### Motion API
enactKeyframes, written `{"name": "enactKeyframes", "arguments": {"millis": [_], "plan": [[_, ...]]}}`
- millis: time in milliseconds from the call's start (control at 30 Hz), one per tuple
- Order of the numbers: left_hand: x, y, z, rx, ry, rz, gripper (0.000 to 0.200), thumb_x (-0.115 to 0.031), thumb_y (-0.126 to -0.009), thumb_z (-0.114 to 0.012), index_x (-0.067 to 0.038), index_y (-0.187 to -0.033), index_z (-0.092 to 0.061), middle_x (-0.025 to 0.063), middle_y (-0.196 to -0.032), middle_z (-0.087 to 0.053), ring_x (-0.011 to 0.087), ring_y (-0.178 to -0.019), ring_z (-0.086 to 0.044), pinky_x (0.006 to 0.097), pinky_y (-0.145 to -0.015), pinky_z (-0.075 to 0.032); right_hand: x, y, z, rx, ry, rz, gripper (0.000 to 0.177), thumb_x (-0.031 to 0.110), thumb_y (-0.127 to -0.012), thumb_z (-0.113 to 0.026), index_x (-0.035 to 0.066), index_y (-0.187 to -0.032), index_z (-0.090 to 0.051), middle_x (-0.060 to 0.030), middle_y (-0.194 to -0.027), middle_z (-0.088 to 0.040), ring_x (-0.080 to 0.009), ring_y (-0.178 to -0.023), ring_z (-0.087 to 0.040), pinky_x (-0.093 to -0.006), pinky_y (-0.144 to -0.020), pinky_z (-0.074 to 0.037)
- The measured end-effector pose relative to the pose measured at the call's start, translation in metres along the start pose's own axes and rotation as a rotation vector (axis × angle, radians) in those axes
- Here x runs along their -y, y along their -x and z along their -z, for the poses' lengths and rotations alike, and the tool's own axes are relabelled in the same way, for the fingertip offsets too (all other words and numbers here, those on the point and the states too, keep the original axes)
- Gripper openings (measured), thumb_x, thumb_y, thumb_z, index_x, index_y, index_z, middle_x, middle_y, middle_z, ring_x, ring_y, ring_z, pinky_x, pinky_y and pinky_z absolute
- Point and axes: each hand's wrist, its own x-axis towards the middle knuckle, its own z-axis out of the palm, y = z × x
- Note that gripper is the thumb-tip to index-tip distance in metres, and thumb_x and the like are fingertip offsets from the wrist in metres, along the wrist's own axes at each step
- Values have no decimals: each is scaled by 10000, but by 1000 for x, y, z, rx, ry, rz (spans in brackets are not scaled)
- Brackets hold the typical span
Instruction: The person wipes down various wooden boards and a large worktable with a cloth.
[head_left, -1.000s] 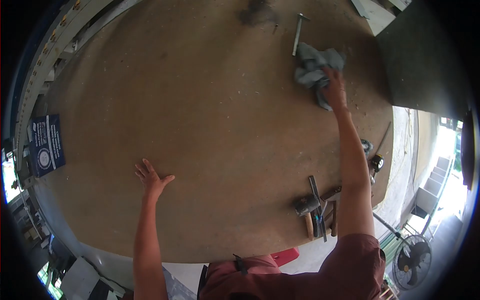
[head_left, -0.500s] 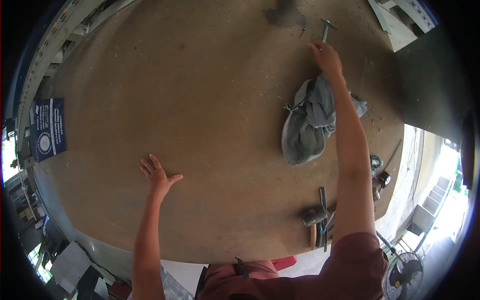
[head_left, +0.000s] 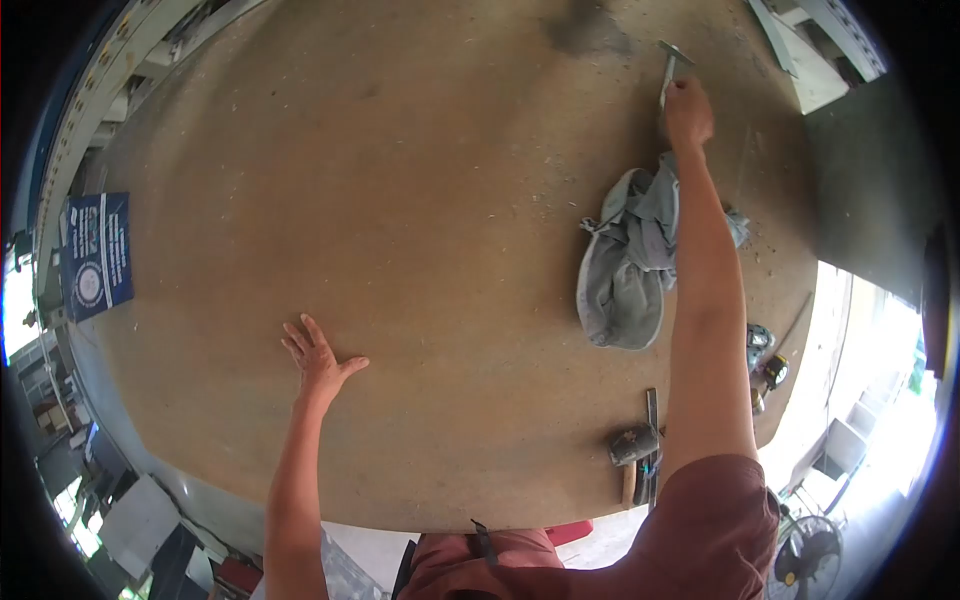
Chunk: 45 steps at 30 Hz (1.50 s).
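My right hand [head_left: 690,115] is stretched toward the far right of the brown tabletop [head_left: 450,250], its fingers closed at the shaft of a thin T-shaped metal tool [head_left: 669,68]. The tool's crosspiece points away from me; part of the shaft shows left of the fist. Beneath my right forearm lies a crumpled grey cloth bag [head_left: 625,295], partly covered by the arm. My left hand [head_left: 320,362] rests on the near left of the tabletop, fingers and thumb spread, holding nothing.
A mallet [head_left: 634,445] and other tools lie by the near right edge. Beyond my right elbow are a tape measure [head_left: 775,370] and small tools. A blue printed box [head_left: 97,255] sits at the left edge. A dark panel [head_left: 870,180] borders the right side.
My right hand has moved slightly right and farther up the tool's shaft, closing at it, and the tool has shifted and tilted. My left hand stays spread in place.
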Motion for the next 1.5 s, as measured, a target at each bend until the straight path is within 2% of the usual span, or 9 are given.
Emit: {"name": "enactKeyframes", "arguments": {"millis": [100, 167, 300, 400, 800, 900, 1100, 1433, 1500], "plan": [[10, -3, -5, -17, -30, -16, 1205, -407, -579, -755, -14, -1317, 112, 325, -1311, 178, 521, -1213, 89, 578, -979, -156, -88, -7, 23, 65, 0, -149, 389, 362, -817, -467, 112, -1112, -509, -162, -989, -573, -325, -941, -535, -405, -775, -426], [7, -2, -7, -27, -59, -59, 1200, -401, -581, -755, -19, -1319, 111, 322, -1313, 178, 521, -1212, 93, 577, -980, -152, -126, 0, 20, -186, 36, 141, 471, 398, -806, -477, 73, -1147, -478, -186, -1078, -527, -339, -1006, -490, -405, -833, -393], [-4, 4, 1, 6, 19, 4, 1166, -373, -607, -742, -38, -1324, 114, 297, -1330, 176, 501, -1222, 102, 563, -987, -151, -75, 119, 47, 195, 65, 646, 695, 498, -691, -587, 112, -1237, -396, -179, -1284, -338, -351, -1190, -301, -440, -925, -315], [-3, 5, 0, 2, 15, 7, 1145, -337, -623, -739, -47, -1326, 118, 273, -1344, 175, 478, -1234, 106, 541, -999, -155, -42, 184, 97, 505, 246, 511, 738, 463, -625, -658, 204, -1256, -377, -144, -1312, -303, -357, -1208, -263, -442, -935, -312], [-6, 6, 4, 26, 7, 44, 1144, -327, -624, -739, -52, -1326, 122, 262, -1343, 190, 466, -1240, 98, 514, -1015, -158, -273, 41, 86, -39, 441, 178, 591, 274, -696, -631, 237, -1239, -400, -202, -1199, -394, -369, -1051, -425, -448, -864, -378], [-16, 10, 9, 28, -15, 60, 1132, -310, -633, -735, -49, -1326, 122, 259, -1346, 184, 449, -1249, 94, 499, -1022, -151, -244, 32, 122, -104, 259, 26, 597, 284, -704, -622, 226, -1249, -386, -204, -1190, -405, -368, -1076, -403, -458, -874, -362], [-9, 6, 1, 3, -97, 16, 1116, -300, -644, -727, -58, -1328, 121, 247, -1356, 176, 423, -1261, 96, 484, -1030, -131, -121, 100, 81, 20, 170, 613, 554, 315, -677, -652, 249, -1191, -454, -133, -1256, -357, -349, -1109, -393, -471, -865, -369], [6, -2, -4, 13, -96, -7, 1142, -335, -622, -733, -56, -1329, 120, 262, -1355, 158, 445, -1254, 93, 508, -1022, -117, -296, -75, 12, 55, 512, 20, 351, 330, -830, -409, 199, -1145, -491, -122, -1230, -416, -363, -1044, -477, -487, -739, -445], [11, -3, -4, -16, -78, -3, 1145, -336, -619, -735, -53, -1328, 119, 267, -1353, 157, 448, -1252, 93, 508, -1021, -116, -340, -69, 35, 159, 605, -431, 417, 380, -874, -329, 190, -1238, -404, -170, -1269, -374, -373, -1132, -400, -458, -854, -391]]}}
